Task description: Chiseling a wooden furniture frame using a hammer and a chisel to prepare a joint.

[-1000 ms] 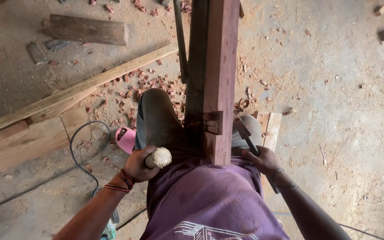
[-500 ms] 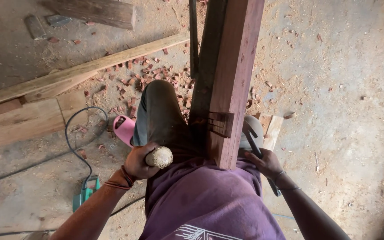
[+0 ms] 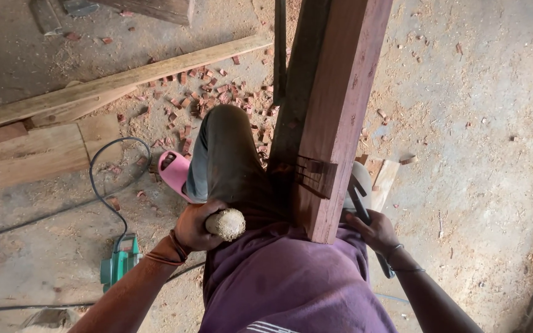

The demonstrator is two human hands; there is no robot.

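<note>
A long reddish wooden beam (image 3: 339,105) runs away from me between my legs, with a cut notch (image 3: 316,175) on its near side face. My left hand (image 3: 196,226) is shut on a pale round wooden mallet handle (image 3: 226,224), held over my left thigh just left of the beam. My right hand (image 3: 374,231) grips a dark-handled chisel (image 3: 360,206) low on the beam's right side, near the notch; the tool's tip is hidden behind the beam. My purple shirt (image 3: 291,283) fills the bottom centre.
Long pale planks (image 3: 112,83) lie on the left. A green power tool (image 3: 118,262) with a black cable (image 3: 103,179) sits on the dusty floor at lower left. Red wood chips (image 3: 208,102) litter the ground ahead. My pink sandal (image 3: 174,172) rests by the cable.
The view has tilted down and closer, so the beam and my hands look larger. My left hand holds the mallet at the same spot; my right hand stays low beside the beam.
</note>
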